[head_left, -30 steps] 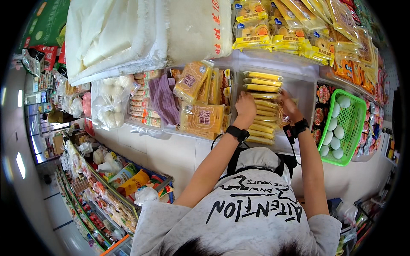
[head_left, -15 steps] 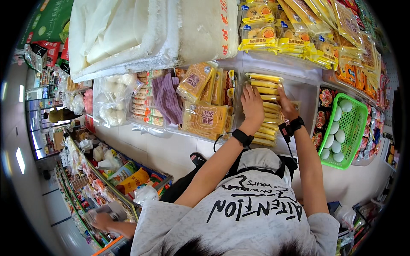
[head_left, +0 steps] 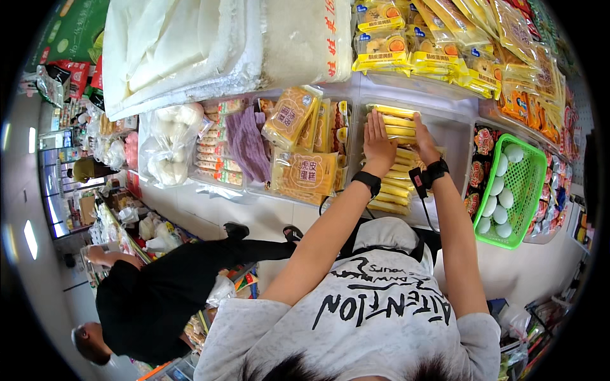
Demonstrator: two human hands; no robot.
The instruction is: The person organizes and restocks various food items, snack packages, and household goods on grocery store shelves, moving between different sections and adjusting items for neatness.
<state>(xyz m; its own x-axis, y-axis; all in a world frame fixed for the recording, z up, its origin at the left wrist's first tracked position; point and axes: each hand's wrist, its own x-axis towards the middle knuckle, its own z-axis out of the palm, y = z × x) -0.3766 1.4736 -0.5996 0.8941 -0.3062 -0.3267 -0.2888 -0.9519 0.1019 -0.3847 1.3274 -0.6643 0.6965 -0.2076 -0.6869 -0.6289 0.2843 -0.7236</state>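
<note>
My left hand (head_left: 379, 146) lies flat along the left side of a column of yellow-wrapped snack packets (head_left: 400, 124), its fingers stretched out and pointing away from me. Against the right side of the same column rests my right hand (head_left: 425, 141), also with straight fingers. The far packets sit between the two palms; others lie nearer, partly behind my wrists. The packets are in a clear plastic bin (head_left: 452, 127), along its left part. Each wrist wears a black band, the right one with a small dark device and a cable.
Left of the bin lie packaged cakes (head_left: 308, 173), a purple cloth (head_left: 246, 146) and bagged white buns (head_left: 175, 143). A green basket (head_left: 524, 190) of eggs stands at right. White foam boxes (head_left: 184, 51) and yellow pastry packets (head_left: 381, 47) are beyond. Behind at left is a person in black (head_left: 152, 298).
Both hands have shifted slightly away from me along the packets, and the left fingers have straightened. The person in black has come further into view at left.
</note>
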